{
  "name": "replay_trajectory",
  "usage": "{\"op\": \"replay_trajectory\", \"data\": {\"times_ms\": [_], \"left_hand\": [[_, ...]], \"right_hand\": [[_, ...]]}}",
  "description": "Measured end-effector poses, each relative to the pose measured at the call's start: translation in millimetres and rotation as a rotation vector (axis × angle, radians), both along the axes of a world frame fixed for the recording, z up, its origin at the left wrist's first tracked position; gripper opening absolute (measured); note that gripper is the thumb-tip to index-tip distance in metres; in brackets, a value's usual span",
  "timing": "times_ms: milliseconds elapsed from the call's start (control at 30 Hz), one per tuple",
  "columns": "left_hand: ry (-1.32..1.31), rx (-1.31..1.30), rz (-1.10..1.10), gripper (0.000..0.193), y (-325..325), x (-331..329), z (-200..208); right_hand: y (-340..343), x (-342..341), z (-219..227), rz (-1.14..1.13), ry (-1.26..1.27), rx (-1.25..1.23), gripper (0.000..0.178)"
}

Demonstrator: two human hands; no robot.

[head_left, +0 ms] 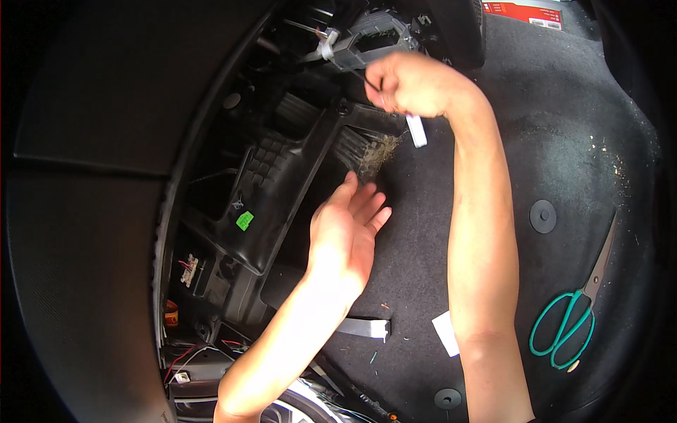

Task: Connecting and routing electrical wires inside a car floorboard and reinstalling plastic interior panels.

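A thin dark cable (pixel 356 70) is pinched in the closed right hand (pixel 409 83); the left hand (pixel 345 233), open and empty, is held near the black plastic under-dash panel (pixel 282 176).

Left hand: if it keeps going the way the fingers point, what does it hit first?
Probably the dusty ribbed vent on the black plastic housing; the left hand points up toward it, just short. Depth is unclear.

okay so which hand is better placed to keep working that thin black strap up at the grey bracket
Probably the right hand: it already pinches the thin black strap beside the grey bracket. The left hand is open, lower, by the dusty vent grille.
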State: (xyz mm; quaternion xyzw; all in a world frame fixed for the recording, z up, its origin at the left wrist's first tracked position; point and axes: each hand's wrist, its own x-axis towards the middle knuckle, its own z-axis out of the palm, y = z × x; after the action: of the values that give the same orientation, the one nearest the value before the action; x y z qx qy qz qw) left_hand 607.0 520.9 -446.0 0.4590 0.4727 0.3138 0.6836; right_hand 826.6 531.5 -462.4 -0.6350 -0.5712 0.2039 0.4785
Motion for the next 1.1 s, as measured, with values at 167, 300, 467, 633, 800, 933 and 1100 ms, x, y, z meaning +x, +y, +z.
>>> {"op": "replay_trajectory", "data": {"times_ms": [167, 300, 467, 633, 800, 933, 1100], "left_hand": [[-0.080, 0.128, 0.310, 0.059, 6, -18, 1], [-0.274, 0.114, 0.234, 0.053, 13, -33, -6], [-0.281, 0.123, 0.205, 0.045, 4, -35, 9], [-0.257, 0.096, 0.188, 0.044, 0, -35, 5], [-0.259, 0.114, 0.199, 0.042, -3, -39, 10], [-0.255, 0.113, 0.197, 0.040, -1, -47, 9], [-0.284, 0.093, 0.212, 0.039, -2, -47, 17]], "right_hand": [[23, -8, 14, 0.242, 0.760, 0.875, 0.031], [58, -41, 13, 0.012, 0.796, 0.955, 0.006], [70, -74, 18, -0.146, 0.491, 0.711, 0.007], [49, -85, 45, -0.314, 0.593, 1.026, 0.002], [65, -83, 36, -0.169, 0.619, 0.824, 0.004], [54, -102, 35, -0.113, -0.036, 0.273, 0.026], [13, -77, 46, -0.248, -0.359, 0.052, 0.060]]}}
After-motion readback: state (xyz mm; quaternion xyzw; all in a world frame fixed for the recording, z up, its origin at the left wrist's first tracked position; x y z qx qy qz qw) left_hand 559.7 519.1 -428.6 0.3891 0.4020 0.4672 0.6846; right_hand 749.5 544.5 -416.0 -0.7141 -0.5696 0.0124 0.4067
